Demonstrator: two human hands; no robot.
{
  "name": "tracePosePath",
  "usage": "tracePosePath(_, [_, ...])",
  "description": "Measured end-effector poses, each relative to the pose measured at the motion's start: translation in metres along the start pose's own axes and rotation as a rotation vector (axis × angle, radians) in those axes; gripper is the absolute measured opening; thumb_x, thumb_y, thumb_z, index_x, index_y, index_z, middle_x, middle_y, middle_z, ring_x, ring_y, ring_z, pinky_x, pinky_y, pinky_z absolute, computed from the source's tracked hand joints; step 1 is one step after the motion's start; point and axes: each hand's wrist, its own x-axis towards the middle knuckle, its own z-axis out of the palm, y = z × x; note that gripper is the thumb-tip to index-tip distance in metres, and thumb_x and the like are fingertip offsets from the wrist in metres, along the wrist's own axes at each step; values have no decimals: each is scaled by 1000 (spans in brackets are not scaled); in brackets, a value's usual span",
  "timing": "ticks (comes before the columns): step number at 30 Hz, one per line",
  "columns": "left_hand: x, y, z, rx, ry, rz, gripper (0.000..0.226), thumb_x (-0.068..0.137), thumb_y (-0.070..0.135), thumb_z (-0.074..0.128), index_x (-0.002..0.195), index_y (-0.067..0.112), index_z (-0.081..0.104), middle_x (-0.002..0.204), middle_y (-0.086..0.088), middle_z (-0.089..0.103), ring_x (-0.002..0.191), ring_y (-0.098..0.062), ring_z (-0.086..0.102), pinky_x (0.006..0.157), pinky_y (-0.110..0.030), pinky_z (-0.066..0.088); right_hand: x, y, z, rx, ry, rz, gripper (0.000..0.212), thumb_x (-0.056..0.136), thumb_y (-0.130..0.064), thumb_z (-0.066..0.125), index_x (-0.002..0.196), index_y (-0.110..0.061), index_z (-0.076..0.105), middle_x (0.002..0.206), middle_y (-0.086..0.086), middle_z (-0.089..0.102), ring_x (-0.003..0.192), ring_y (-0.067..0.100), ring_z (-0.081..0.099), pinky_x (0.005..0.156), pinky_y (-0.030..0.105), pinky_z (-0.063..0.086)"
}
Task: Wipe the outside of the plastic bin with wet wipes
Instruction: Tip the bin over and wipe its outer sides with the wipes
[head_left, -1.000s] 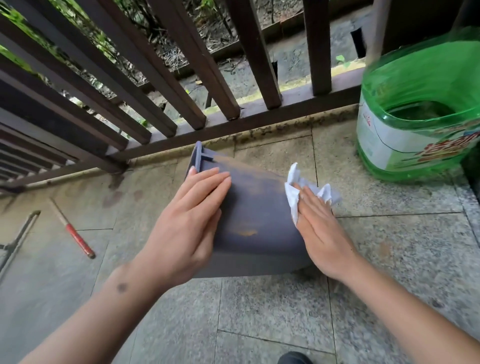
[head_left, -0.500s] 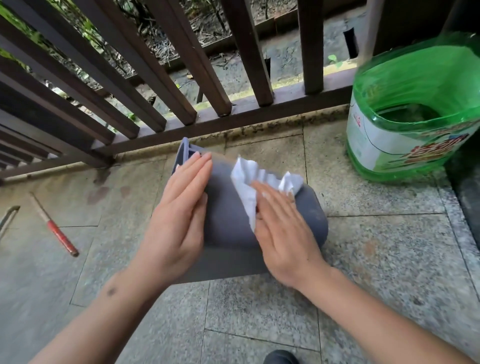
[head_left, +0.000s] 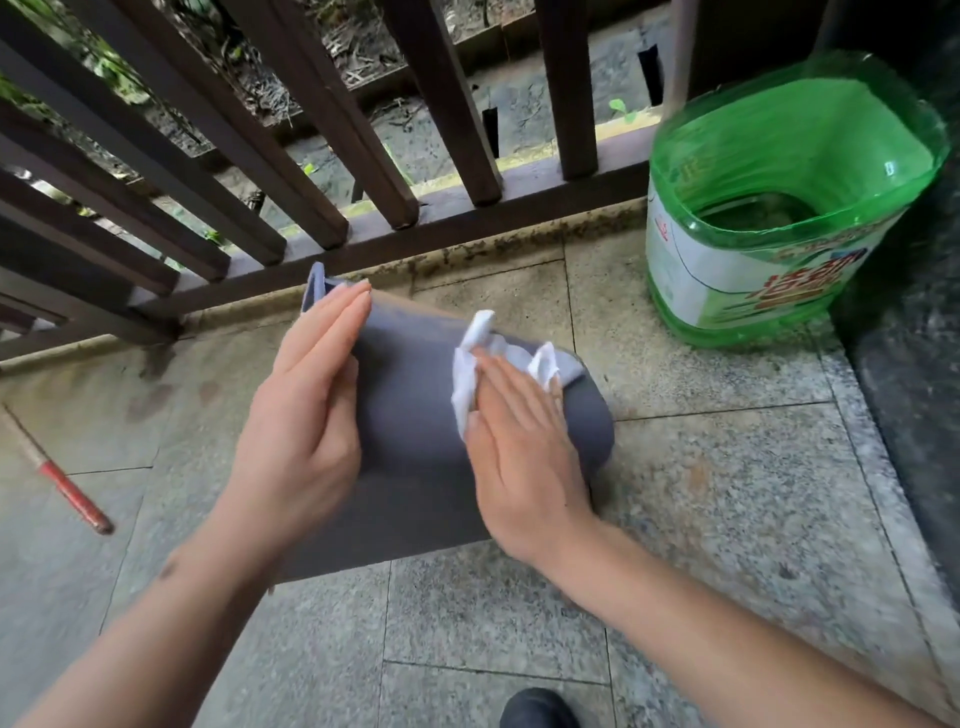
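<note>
A grey plastic bin (head_left: 410, 395) lies on its side on the stone floor, its rim toward the railing. My left hand (head_left: 306, 426) rests flat on its left side, fingers together, steadying it. My right hand (head_left: 519, 457) presses a crumpled white wet wipe (head_left: 467, 374) flat against the bin's upper right side. Part of the wipe sticks out beyond my fingertips. The bin's near end is hidden behind both hands.
A cut-open green plastic bottle (head_left: 769, 218) stands at the right by a dark stone ledge (head_left: 904, 364). A dark wooden railing (head_left: 322, 171) runs along the far edge. A red-handled tool (head_left: 62, 488) lies on the floor at left. A shoe tip (head_left: 537, 709) shows at the bottom.
My right hand has slid the wipe from the bin's right edge onto its top. The left hand has stayed on the bin. The camera view has shifted slightly.
</note>
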Motion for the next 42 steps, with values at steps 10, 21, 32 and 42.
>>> tracePosePath(10, [-18,-11,-7,37,9,10,46,96,0,34,139,-5,47,151,-14,42,145,-23,34,119,-37,25,-4,11,9,-65,-45,-133,53,105,-33,28,152,-11,40,159,4,42,150,17,33,121,45,27])
tracePosePath(21, [-18,8,7,-5,-16,106,49,93,-6,38,141,-4,45,152,-13,40,147,-20,30,119,-44,25,21,-27,-8,104,-124,-85,51,107,-24,29,155,-11,34,163,5,34,154,14,23,127,38,15])
tracePosePath(32, [-33,-6,-1,-12,56,25,45,96,-3,37,140,-6,45,152,-14,41,146,-24,32,121,-40,20,89,17,-2,-76,-441,-48,45,111,-21,24,154,-13,35,159,7,40,149,22,32,122,36,14])
tracePosePath(42, [-15,9,4,-67,-145,70,102,75,58,69,150,1,31,161,-5,26,152,-15,11,121,-27,15,42,30,-32,88,-302,91,39,109,-15,29,137,4,50,146,19,49,141,35,39,117,47,25])
